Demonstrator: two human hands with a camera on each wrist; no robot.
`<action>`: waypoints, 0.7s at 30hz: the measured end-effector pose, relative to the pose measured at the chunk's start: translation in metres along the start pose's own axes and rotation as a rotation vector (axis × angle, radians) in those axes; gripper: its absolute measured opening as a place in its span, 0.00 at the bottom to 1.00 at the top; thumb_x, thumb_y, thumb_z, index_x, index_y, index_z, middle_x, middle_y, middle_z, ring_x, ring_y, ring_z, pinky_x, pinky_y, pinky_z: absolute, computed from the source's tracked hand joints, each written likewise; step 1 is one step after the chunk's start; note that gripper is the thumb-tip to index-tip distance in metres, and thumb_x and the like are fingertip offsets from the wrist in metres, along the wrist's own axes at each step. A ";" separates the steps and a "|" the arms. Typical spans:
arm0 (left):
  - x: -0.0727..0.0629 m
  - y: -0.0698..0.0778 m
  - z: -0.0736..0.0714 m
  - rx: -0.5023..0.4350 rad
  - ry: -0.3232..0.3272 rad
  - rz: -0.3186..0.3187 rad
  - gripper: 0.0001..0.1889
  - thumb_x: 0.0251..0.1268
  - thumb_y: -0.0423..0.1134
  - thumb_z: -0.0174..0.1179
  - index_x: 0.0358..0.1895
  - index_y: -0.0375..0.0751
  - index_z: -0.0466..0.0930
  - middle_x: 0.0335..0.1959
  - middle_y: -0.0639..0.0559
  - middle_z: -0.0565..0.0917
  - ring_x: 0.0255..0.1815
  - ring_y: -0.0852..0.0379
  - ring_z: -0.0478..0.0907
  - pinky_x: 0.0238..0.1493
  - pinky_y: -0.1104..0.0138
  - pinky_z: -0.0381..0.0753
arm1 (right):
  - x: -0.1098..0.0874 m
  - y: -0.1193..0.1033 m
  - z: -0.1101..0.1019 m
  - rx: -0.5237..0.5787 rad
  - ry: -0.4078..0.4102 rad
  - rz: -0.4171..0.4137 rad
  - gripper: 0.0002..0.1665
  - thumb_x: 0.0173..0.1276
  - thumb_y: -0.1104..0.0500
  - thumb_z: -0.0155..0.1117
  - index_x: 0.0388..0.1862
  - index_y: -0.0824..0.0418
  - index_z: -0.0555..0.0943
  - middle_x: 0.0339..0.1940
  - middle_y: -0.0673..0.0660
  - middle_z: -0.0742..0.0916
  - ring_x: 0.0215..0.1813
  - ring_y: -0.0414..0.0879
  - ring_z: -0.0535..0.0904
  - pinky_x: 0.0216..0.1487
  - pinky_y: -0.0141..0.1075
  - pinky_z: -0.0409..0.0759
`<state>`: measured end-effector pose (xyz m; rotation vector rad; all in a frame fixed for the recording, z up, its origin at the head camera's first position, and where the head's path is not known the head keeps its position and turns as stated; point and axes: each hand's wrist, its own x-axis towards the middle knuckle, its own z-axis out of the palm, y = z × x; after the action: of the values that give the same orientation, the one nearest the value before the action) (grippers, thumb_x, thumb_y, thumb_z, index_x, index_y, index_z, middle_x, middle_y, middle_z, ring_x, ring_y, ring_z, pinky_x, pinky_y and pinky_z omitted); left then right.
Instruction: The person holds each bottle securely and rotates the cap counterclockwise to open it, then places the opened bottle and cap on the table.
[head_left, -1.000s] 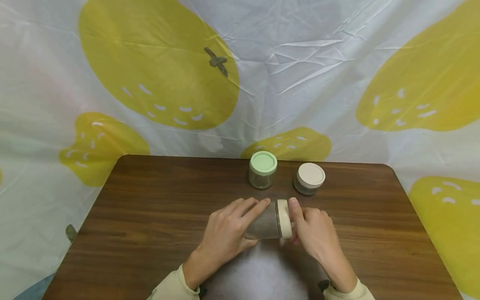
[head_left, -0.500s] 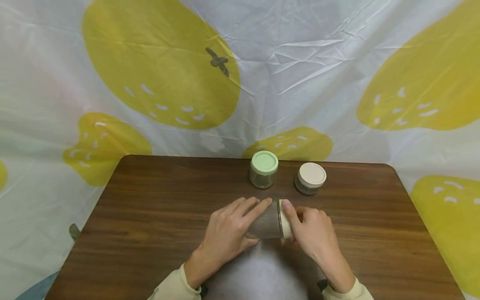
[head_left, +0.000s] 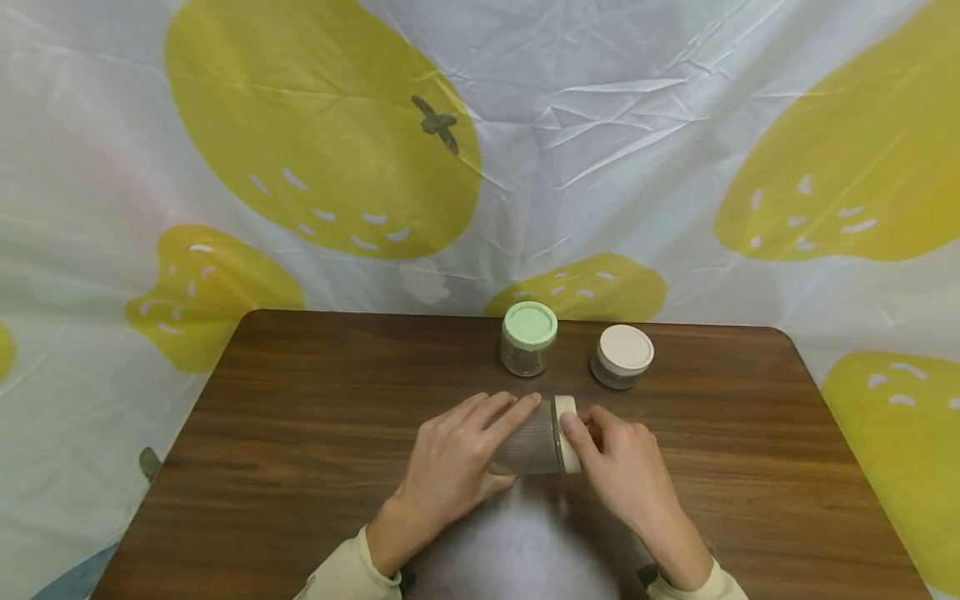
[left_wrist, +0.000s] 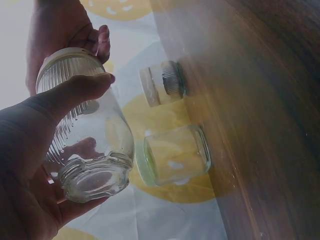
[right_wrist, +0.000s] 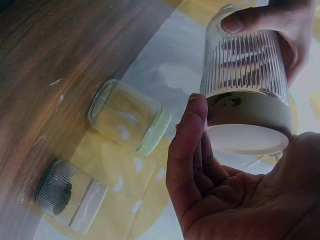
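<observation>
A clear ribbed glass jar point(head_left: 527, 446) lies sideways in the air above the table, its base to the left. My left hand point(head_left: 453, 454) grips the jar's body, fingers over the top and thumb below. On its right end sits a cream lid point(right_wrist: 250, 137), with dark marks on the side seen in the right wrist view. My right hand point(head_left: 633, 467) holds this lid by its edge, thumb on the near side and fingers curled beyond. In the left wrist view the jar's glass base point(left_wrist: 92, 182) faces the camera; no contents show through.
Behind the hands stand a glass jar with a green lid point(head_left: 529, 337) and a shorter ribbed jar with a pale lid point(head_left: 622, 358), holding something dark. They rest on a brown wooden table point(head_left: 337, 400). A lemon-patterned cloth point(head_left: 540, 167) hangs behind its far edge.
My right thumb has come onto the lid's edge and slid down towards me, the right hand turning with it. The left hand and jar stay nearly in place.
</observation>
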<state>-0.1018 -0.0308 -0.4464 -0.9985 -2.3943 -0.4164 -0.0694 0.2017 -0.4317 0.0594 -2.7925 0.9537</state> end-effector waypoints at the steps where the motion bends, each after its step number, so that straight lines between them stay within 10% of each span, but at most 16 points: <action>1: 0.000 0.000 0.000 0.000 0.001 -0.001 0.62 0.23 0.54 0.90 0.77 0.61 0.72 0.59 0.60 0.84 0.51 0.58 0.85 0.44 0.64 0.90 | 0.000 0.001 0.000 0.006 0.000 -0.011 0.21 0.81 0.42 0.59 0.43 0.56 0.88 0.28 0.48 0.90 0.28 0.37 0.79 0.32 0.35 0.76; 12: 0.000 -0.005 -0.002 -0.006 -0.016 -0.036 0.61 0.26 0.54 0.90 0.77 0.62 0.72 0.58 0.61 0.84 0.52 0.58 0.85 0.43 0.63 0.91 | 0.000 0.010 0.002 0.145 -0.057 -0.209 0.26 0.79 0.52 0.63 0.71 0.60 0.78 0.42 0.49 0.92 0.42 0.38 0.88 0.44 0.39 0.90; 21: 0.001 -0.007 -0.003 -0.016 -0.018 -0.043 0.60 0.27 0.53 0.90 0.76 0.61 0.73 0.58 0.60 0.84 0.52 0.58 0.85 0.44 0.63 0.91 | 0.000 0.012 0.002 0.177 -0.058 -0.250 0.28 0.78 0.54 0.64 0.74 0.58 0.75 0.48 0.51 0.92 0.46 0.40 0.88 0.44 0.37 0.90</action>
<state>-0.1066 -0.0364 -0.4435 -0.9632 -2.4356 -0.4447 -0.0714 0.2097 -0.4408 0.4564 -2.6593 1.1447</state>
